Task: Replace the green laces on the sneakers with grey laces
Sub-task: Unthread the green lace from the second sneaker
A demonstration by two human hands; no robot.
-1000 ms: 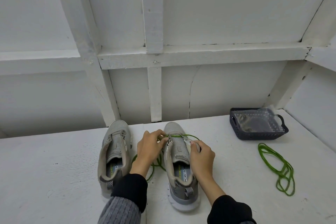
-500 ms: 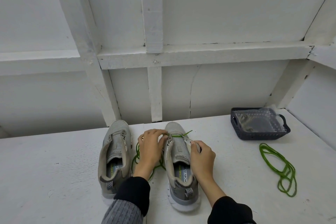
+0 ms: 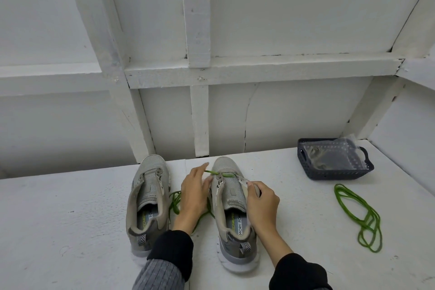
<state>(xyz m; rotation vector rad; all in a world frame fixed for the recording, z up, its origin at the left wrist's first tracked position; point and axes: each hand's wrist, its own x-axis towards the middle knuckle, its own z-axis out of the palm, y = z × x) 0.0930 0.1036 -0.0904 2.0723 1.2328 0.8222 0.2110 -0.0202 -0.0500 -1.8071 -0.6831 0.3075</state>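
On the white shelf (image 3: 70,214), your two grey sneakers stand side by side, the left sneaker (image 3: 147,200) unlaced. Your right hand (image 3: 261,205) grips the right sneaker (image 3: 231,209) at its eyelet flap. Your left hand (image 3: 194,193), fingers relaxed, is at the green lace (image 3: 217,173) in the toe eyelets; whether it grips, you cannot tell. Another green lace (image 3: 360,216) lies near the dark basket (image 3: 334,169).

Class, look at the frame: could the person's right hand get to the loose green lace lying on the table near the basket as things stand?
Probably yes. The loose green lace lies on bare table, nothing between it and the right hand, though that hand now grips the right sneaker and must let go.
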